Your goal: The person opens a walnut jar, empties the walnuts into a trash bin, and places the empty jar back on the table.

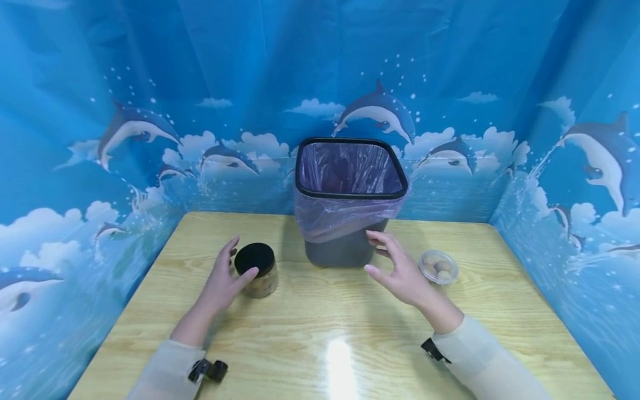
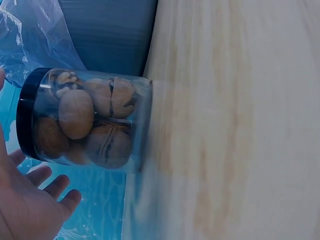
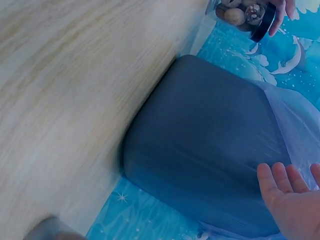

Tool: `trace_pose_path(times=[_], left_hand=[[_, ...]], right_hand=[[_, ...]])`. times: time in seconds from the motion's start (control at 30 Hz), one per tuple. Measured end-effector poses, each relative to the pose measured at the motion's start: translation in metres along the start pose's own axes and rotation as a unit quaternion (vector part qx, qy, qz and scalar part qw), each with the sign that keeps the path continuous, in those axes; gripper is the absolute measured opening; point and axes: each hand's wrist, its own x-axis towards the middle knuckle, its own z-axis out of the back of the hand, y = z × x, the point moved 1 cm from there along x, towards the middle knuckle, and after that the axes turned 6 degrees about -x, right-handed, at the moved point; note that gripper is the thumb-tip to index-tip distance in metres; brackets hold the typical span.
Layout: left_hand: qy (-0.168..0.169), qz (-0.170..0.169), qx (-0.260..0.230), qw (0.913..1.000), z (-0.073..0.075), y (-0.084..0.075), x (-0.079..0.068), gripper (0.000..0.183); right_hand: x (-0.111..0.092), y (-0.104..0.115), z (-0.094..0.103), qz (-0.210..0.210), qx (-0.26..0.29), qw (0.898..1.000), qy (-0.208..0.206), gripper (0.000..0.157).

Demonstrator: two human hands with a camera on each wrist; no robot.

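Observation:
A clear jar of walnuts [image 2: 95,120] with a black lid [image 1: 255,257] stands upright on the table's left side. My left hand [image 1: 225,280] is spread around the lid, fingers on its far left and thumb at its near right; in the left wrist view the fingers lie apart from the jar. A grey trash bin [image 1: 340,250], lined with a purple plastic bag [image 1: 345,214] under a black rim, stands at the back middle. My right hand [image 1: 397,272] hovers by the bin's right side, fingers loosely extended, holding nothing.
Right of my right hand sits a small clear tub [image 1: 438,267] with several round brownish things in it. The wooden table [image 1: 285,333] is bordered at back and sides by a blue dolphin-print curtain [image 1: 240,111]. Both sleeves carry small black wrist devices.

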Motion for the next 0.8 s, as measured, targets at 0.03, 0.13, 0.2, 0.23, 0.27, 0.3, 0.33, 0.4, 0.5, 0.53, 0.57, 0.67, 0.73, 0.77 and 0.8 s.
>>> trace_pose_path(times=[0.03, 0.13, 0.2, 0.23, 0.27, 0.3, 0.33, 0.4, 0.5, 0.53, 0.57, 0.67, 0.73, 0.77, 0.8], left_hand=[[0.001, 0.002, -0.003, 1.0, 0.0, 0.001, 0.0, 0.083], [0.005, 0.007, -0.012, 0.9999, -0.001, 0.003, 0.0, 0.085], [0.008, 0.011, -0.018, 0.9998, -0.001, 0.005, 0.0, 0.086], [0.01, 0.013, -0.021, 0.9996, -0.002, 0.006, 0.0, 0.086], [0.012, 0.015, -0.024, 0.9995, -0.002, 0.006, 0.0, 0.087], [0.013, 0.018, -0.026, 0.9994, -0.002, 0.007, 0.0, 0.087], [0.014, 0.02, -0.028, 0.9993, -0.002, 0.008, 0.0, 0.087], [0.017, 0.025, -0.032, 0.9991, -0.002, 0.009, 0.0, 0.088], [0.018, 0.032, -0.032, 0.9988, -0.003, 0.01, -0.001, 0.089], [0.019, 0.034, -0.03, 0.9988, -0.003, 0.01, 0.0, 0.089], [0.019, 0.036, -0.028, 0.9988, -0.003, 0.01, 0.0, 0.09], [0.021, 0.039, -0.021, 0.9988, -0.004, 0.01, 0.001, 0.093], [0.023, 0.042, -0.015, 0.9988, -0.005, 0.01, 0.001, 0.095], [0.023, 0.045, -0.012, 0.9986, -0.005, 0.011, 0.002, 0.097], [0.025, 0.048, -0.009, 0.9985, -0.005, 0.011, 0.002, 0.098]], right_hand=[[0.0, 0.0, -0.001, 0.001, 0.002, 1.0, 0.001, 0.062], [0.001, -0.001, -0.005, 0.002, 0.009, 1.0, 0.005, 0.061], [0.001, -0.002, -0.007, 0.001, 0.015, 1.0, 0.006, 0.06], [0.001, -0.002, -0.008, 0.001, 0.018, 1.0, 0.007, 0.06], [0.002, -0.003, -0.009, -0.002, 0.022, 1.0, 0.007, 0.06], [0.002, -0.003, -0.01, -0.003, 0.025, 1.0, 0.006, 0.06], [0.002, -0.004, -0.011, -0.005, 0.027, 1.0, 0.007, 0.06], [0.003, -0.004, -0.012, -0.007, 0.036, 0.999, 0.008, 0.06], [0.004, -0.004, -0.015, -0.01, 0.043, 0.999, 0.011, 0.06], [0.004, -0.004, -0.016, -0.011, 0.045, 0.999, 0.013, 0.06], [0.005, -0.004, -0.017, -0.011, 0.048, 0.999, 0.014, 0.06], [0.005, -0.004, -0.02, -0.011, 0.049, 0.999, 0.017, 0.06], [0.005, -0.003, -0.021, -0.01, 0.051, 0.998, 0.02, 0.061], [0.005, -0.003, -0.022, -0.01, 0.052, 0.998, 0.021, 0.061], [0.005, -0.002, -0.022, -0.011, 0.052, 0.998, 0.022, 0.061]])
